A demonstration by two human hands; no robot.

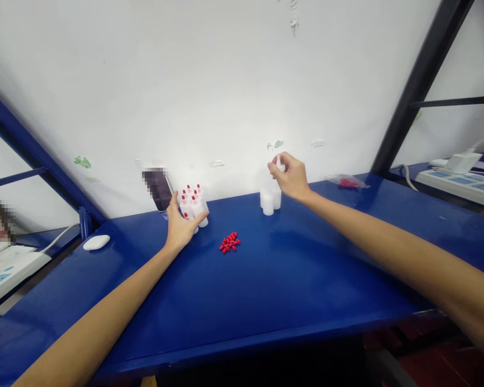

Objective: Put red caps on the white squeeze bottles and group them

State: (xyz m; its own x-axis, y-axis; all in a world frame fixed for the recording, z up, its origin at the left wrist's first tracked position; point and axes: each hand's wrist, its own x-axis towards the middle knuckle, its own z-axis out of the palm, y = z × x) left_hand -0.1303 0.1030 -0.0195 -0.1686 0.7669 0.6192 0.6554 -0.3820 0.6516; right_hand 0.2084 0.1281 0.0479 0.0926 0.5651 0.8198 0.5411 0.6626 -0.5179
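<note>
Pinching a white nozzle-tipped bottle (281, 167) between thumb and fingers, the right hand (292, 176) is raised in front of the white wall (242, 80), above a small group of white bottles (268, 204) standing on the blue table (266, 301). The pinched bottle's nozzle points upward; its lower part is largely hidden by the fingers and cannot be assessed.

The left hand (180, 231) is at a cluster of red-capped white bottles (197, 207), which stand upright and close together near the wall. Its thumb and fingers are spread apart about the near side of the cluster; whether they press on any bottle cannot be determined.

A loose pile of small red caps (229, 243) lies on the table between the two hands, nearer the left and closer to the front edge than either bottle group. A smartphone (159, 189) leans against the wall just beside the capped cluster, its edge partly pixelated. Further left rests a smooth white oval object (97, 243). Toward the right rear, a clear plastic bag (358, 184) contains red pieces (347, 183).
</note>
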